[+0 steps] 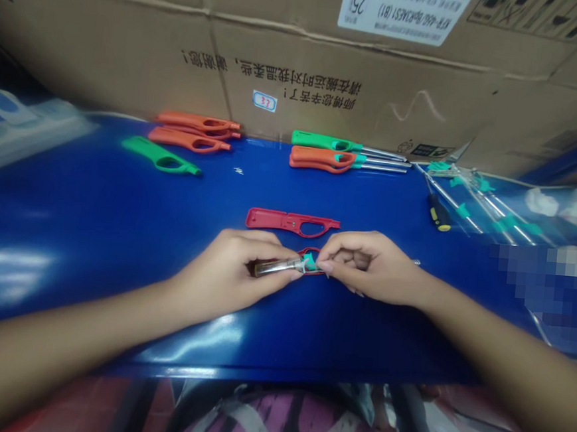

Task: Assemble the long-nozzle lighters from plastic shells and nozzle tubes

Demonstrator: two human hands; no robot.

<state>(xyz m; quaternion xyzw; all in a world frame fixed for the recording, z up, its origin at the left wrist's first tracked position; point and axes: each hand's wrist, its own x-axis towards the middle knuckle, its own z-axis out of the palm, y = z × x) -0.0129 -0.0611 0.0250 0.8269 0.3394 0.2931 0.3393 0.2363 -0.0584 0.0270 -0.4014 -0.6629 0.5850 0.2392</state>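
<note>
Between my two hands is a partly assembled long-nosed gas lighter with a red half shell, a clear fuel tank [278, 267] and a teal trigger [309, 262]. My left hand [247, 266] closes round the tank end, its thumb and fingers on either side. My right hand [359, 265] pinches the front end by the trigger; what lies inside its fingertips is hidden. A metal tip [417, 261] shows past the right wrist. Just beyond my hands lies the other red half shell [273, 220], its hollow side up.
Orange shells [189, 139] and a green shell [156, 156] lie back left on the blue table [117, 229]. Lighters with metal rods [323, 159] sit back centre. At right are a screwdriver [438, 212] and several rods with teal parts [501, 209]. A cardboard box [147, 45] stands behind.
</note>
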